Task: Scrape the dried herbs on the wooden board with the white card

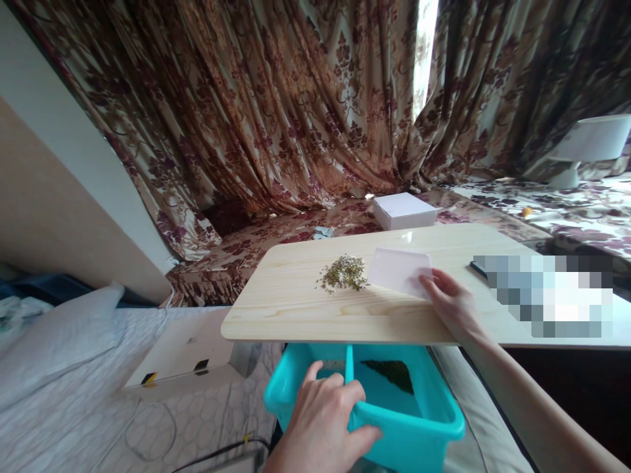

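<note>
The right hand [451,302] is pinching the pale card [394,270] by its right end, thumb and fingers narrow; the left hand [330,410] is gripping the near rim of the bin [409,424], its thumb lying outside. The card is sitting beyond the bin, its long axis running roughly left to right, the right end slanting slightly toward the bin. Its free left end is pointing at the pile [344,272], just beside it; whether the card is lying fully flat, I cannot tell. Dark green grains [394,374] are lying in the bin's right compartment.

The wood-grain surface [296,312] is stretching beyond the bin, its near edge overhanging the bin's far side. A white box [404,207] is standing farther beyond the bin, and flowered curtains [296,118] are hanging behind. A carton [182,348] is resting left of the bin, and a lamp [601,138] is standing far to its right.
</note>
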`<state>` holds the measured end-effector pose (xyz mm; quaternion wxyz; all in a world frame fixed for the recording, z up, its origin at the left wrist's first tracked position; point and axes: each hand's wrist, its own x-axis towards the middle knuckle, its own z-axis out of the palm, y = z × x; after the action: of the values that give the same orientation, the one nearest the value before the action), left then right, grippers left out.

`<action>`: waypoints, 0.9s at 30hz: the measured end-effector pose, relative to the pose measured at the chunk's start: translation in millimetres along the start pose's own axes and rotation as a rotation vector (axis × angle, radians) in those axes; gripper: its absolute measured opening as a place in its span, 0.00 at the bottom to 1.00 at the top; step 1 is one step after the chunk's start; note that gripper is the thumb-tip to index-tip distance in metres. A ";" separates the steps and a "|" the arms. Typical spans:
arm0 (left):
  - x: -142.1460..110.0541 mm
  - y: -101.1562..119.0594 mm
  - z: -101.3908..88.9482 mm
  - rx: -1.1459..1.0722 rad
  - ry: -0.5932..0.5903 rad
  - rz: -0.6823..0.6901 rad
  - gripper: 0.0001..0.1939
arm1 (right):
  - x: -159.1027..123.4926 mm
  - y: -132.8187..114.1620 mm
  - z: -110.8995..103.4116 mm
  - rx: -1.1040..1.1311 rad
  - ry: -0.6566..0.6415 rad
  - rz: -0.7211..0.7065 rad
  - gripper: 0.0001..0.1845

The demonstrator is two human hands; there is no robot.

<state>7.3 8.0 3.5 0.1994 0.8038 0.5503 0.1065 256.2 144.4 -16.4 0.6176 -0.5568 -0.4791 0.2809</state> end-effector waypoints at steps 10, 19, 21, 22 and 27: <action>-0.9 -7.3 5.1 0.001 -0.005 -0.007 0.08 | 3.2 6.1 5.5 0.076 -0.097 -0.020 0.16; -0.7 -5.5 3.3 0.010 -0.010 -0.018 0.08 | 6.7 11.0 8.1 0.125 -0.130 -0.040 0.19; -0.4 -5.9 3.3 0.014 -0.015 -0.017 0.08 | 8.6 11.5 11.7 0.134 -0.136 -0.034 0.19; -0.4 -6.5 3.6 0.015 -0.012 -0.015 0.08 | 9.4 11.8 13.5 0.136 -0.142 -0.031 0.20; -0.3 -9.7 5.7 0.001 -0.005 0.000 0.08 | 10.2 12.2 18.2 0.144 -0.172 -0.030 0.18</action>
<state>1.2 9.6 -5.9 0.2005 0.8042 0.5497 0.1042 245.9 163.7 -26.7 0.6170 -0.4775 -0.5173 0.3519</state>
